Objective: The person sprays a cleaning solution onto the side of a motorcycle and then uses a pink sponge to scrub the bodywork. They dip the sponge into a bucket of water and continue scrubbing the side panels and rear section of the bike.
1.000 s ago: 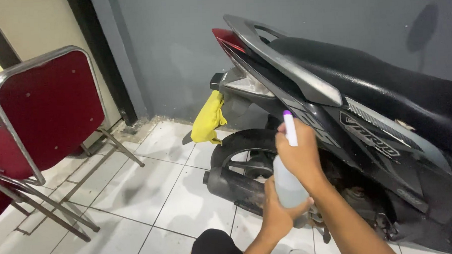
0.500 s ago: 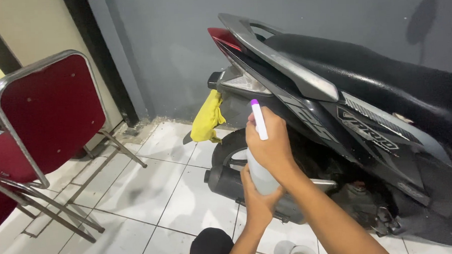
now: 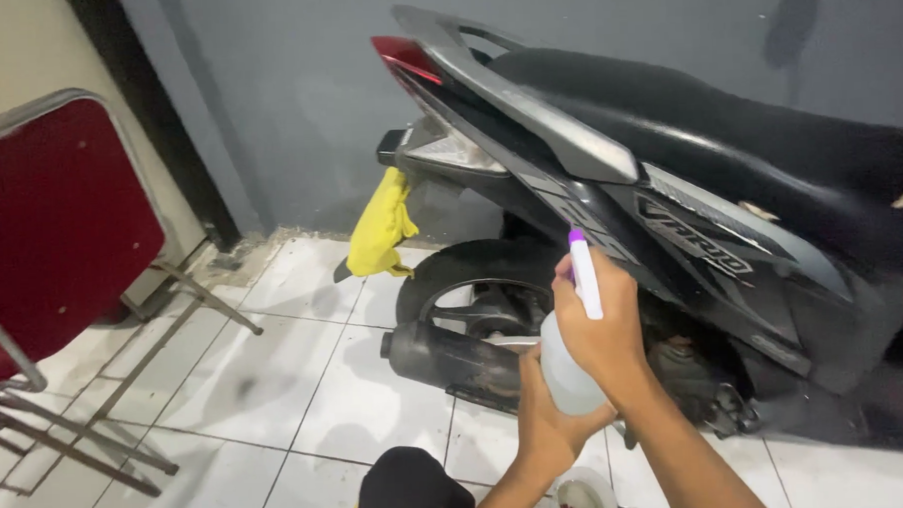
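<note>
Right hand [image 3: 599, 334] grips the spray bottle [image 3: 565, 365] upright; left hand [image 3: 543, 426] cups its base, by the motorcycle [image 3: 669, 176].

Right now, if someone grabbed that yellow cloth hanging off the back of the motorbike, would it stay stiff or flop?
The yellow cloth would probably flop: it hangs in soft folds from the tail of the motorbike. It looks light, so it should lift off easily. It likely won't roll or break.

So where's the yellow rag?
In the head view the yellow cloth hangs off the motorcycle's tail, left of the rear wheel and well left of the hands holding the spray bottle.
</note>
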